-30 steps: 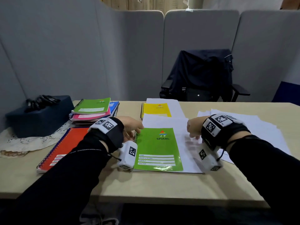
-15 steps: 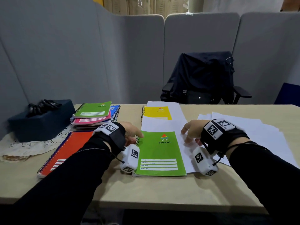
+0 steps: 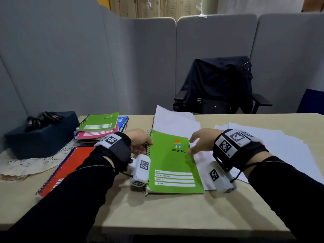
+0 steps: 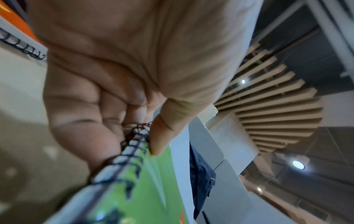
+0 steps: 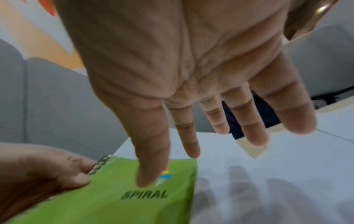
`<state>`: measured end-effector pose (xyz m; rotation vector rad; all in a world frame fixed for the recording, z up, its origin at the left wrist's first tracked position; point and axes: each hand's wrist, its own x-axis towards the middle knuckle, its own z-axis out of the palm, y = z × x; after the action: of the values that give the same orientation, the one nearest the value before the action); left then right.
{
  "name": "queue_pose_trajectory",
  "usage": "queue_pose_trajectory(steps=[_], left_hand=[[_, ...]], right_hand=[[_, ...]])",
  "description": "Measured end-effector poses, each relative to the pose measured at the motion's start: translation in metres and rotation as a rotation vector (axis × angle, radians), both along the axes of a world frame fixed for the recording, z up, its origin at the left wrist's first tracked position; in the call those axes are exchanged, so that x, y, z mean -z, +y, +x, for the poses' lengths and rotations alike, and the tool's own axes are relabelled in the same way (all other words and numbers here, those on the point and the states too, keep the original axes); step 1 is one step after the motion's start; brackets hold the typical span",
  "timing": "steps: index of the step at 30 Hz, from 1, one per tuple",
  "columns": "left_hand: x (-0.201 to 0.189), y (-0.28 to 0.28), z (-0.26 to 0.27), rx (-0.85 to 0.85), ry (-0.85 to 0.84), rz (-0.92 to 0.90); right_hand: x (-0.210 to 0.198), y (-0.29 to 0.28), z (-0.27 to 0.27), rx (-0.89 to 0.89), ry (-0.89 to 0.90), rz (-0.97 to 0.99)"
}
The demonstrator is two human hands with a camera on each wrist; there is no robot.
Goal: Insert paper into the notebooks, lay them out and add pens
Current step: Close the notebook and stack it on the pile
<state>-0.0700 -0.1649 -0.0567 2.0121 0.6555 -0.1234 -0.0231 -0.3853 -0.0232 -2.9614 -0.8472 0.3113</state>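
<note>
A green spiral notebook [image 3: 172,163] lies closed in front of me, its far end tipped up off the table. My left hand [image 3: 142,142] pinches its wire binding [image 4: 134,141] near the far corner, thumb on the cover [image 4: 153,189]. My right hand [image 3: 198,142] hovers open with spread fingers [image 5: 191,128] over the notebook's [image 5: 124,197] far right corner, casting shadows on the white sheet [image 5: 268,174]. That sheet [image 3: 175,121] sticks out past the notebook's far and right edges and curls upward. Black pens [image 3: 43,118] lie on a dark box [image 3: 42,137] at the left.
A stack of green, pink and blue notebooks [image 3: 98,125] sits left of centre, with a red notebook [image 3: 70,165] nearer me. Loose white sheets [image 3: 280,146] cover the table's right side. A chair draped with a dark jacket [image 3: 219,88] stands beyond the table, and grey partitions surround it.
My left hand has raised the green notebook's far end by its binding. The right hand has spread its fingers and moved left over the notebook's corner. The yellow notebook behind is now hidden.
</note>
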Motion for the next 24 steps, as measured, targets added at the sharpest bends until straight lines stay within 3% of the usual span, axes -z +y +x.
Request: queue_pose_trajectory(steps=[6, 9, 13, 24], left_hand=[[-0.017, 0.021, 0.013, -0.154, -0.214, -0.154], [-0.018, 0.027, 0.019, -0.227, -0.274, -0.223], [-0.019, 0.029, 0.027, -0.263, -0.333, -0.309], [-0.034, 0.033, 0.047, -0.301, -0.437, -0.495]], right_hand=[[-0.006, 0.023, -0.011, -0.252, 0.101, 0.174], [0.006, 0.038, -0.011, -0.372, -0.075, 0.076], [0.020, 0.050, 0.003, -0.349, -0.393, -0.042], [0.024, 0.061, 0.027, -0.379, -0.548, 0.113]])
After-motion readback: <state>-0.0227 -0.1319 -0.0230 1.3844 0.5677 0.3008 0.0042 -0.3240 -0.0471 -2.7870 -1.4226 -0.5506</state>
